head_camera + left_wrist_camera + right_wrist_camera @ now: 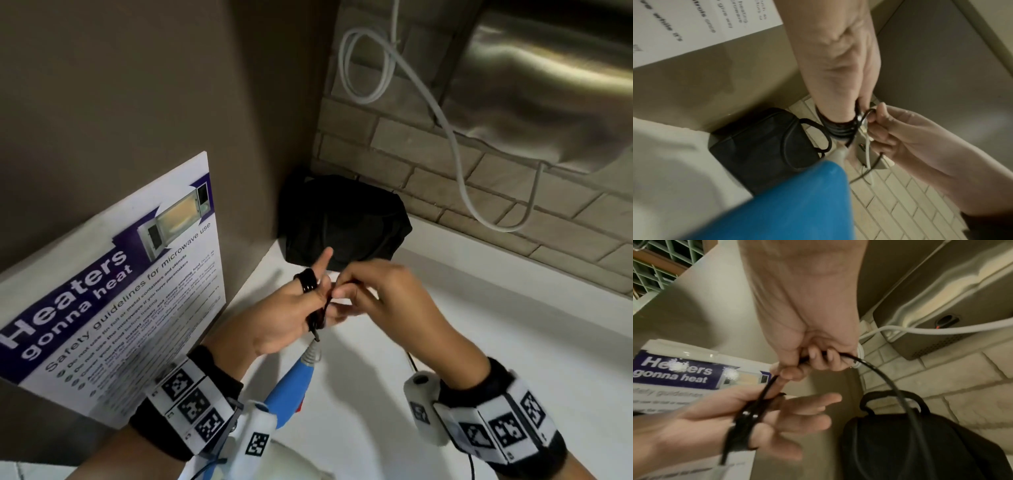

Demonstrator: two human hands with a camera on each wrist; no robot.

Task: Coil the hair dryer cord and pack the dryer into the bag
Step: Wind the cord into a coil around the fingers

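The black dryer cord (748, 418) is wound in several loops round the straight, spread fingers of my left hand (308, 298). The loops also show in the left wrist view as a tight coil (840, 129). My right hand (370, 294) pinches the free length of cord (890, 382) just right of the left fingers; from there it arcs down in front of the bag. The blue and white hair dryer (287, 390) hangs below my left wrist, its grey cord sleeve pointing up at the left palm. The black bag (342, 219) sits in the counter's corner, behind both hands.
A microwave safety poster (113, 301) leans on the left wall. A white cable (445, 130) loops down the brick wall from a steel appliance (548, 85). The white counter (496, 342) stretches right. A green crate (653, 264) shows in the right wrist view.
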